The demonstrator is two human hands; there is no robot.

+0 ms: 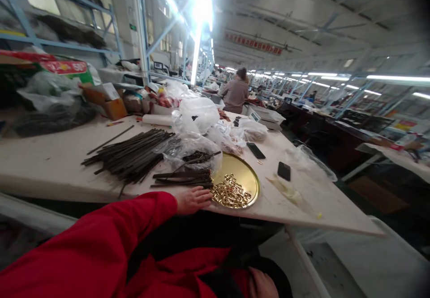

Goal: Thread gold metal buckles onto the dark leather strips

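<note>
My left hand (193,201), in a red sleeve, lies flat at the table's near edge with its fingers stretched out. Its fingertips reach the left rim of a round gold tray (250,172). Many small gold metal pieces (231,193) are heaped in the tray's near part. Just beyond the hand lies a small bundle of dark flat strips (183,178), their right ends by the tray. A bigger pile of such strips (131,155) spreads to the left. Low in the picture, my right hand (264,283) rests near my lap, cut off by the frame; its fingers are mostly hidden.
A clear plastic bag (193,148) with dark pieces sits behind the tray. Two phones, one black phone (255,150) and another phone (284,171), lie to the right. A cardboard box (114,105) stands at the back left. Farther off, a person (235,93) stands by the tables.
</note>
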